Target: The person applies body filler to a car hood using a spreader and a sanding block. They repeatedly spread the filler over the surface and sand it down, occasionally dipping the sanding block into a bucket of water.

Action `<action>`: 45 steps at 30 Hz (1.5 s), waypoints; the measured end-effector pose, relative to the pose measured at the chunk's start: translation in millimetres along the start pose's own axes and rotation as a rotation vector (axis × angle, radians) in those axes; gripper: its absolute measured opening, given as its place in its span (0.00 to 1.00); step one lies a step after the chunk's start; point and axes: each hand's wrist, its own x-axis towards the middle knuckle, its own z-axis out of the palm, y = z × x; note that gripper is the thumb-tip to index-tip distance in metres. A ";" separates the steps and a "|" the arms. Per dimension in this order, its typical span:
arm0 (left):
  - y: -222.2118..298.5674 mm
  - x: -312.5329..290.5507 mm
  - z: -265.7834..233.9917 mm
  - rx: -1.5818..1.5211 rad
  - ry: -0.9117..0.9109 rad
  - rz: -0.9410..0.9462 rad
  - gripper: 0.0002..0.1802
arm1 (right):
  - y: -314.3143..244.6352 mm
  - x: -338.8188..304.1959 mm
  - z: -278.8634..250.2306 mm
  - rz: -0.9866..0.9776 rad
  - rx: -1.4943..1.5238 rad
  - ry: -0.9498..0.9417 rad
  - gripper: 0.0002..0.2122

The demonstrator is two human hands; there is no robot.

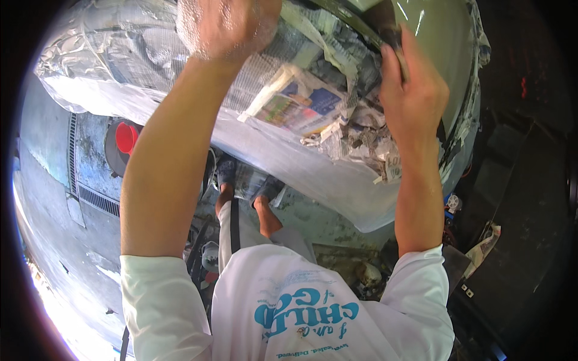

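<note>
At the top edge my left hand [232,24] is over the paper-and-plastic covering, its back toward me. Clear bubbles or wet film show along its outer side, and its fingers are cut off by the frame. My right hand [415,96] is closed around the narrow, brownish end of a dark flat-ended tool [382,17], blurred, possibly a scraper. The tool's broad end lies against or just over a glossy olive-green curved panel [445,36] that looks like vehicle bodywork. Beside it, torn newspaper [301,102] and crumpled paper scraps [367,129] lie on whitish plastic sheeting [283,153].
Clear film and mesh-like covering [108,51] extend to the upper left. A red container [126,138] stands on the floor near a drain grate [99,200]. My feet are below the sheeting's edge. A dark board [518,222] and assorted objects are at right.
</note>
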 end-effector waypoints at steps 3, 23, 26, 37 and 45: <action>3.5 3.3 -4.8 -0.034 -0.032 0.004 0.19 | -4.6 6.7 7.0 -0.074 -0.011 0.028 0.18; -15.2 9.2 4.1 -0.017 0.066 0.406 0.09 | -36.4 -36.0 -77.8 0.311 0.099 -0.003 0.15; -20.4 3.0 6.8 -0.075 0.038 0.364 0.12 | -58.4 -28.3 -61.4 0.462 0.044 -0.050 0.14; -19.7 -3.9 9.8 -0.143 -0.117 0.172 0.13 | -90.4 -10.3 -23.6 0.560 -0.306 -0.099 0.12; -20.5 -7.9 7.9 -0.317 -0.169 0.052 0.14 | -99.3 6.9 -19.2 0.588 -0.396 -0.142 0.10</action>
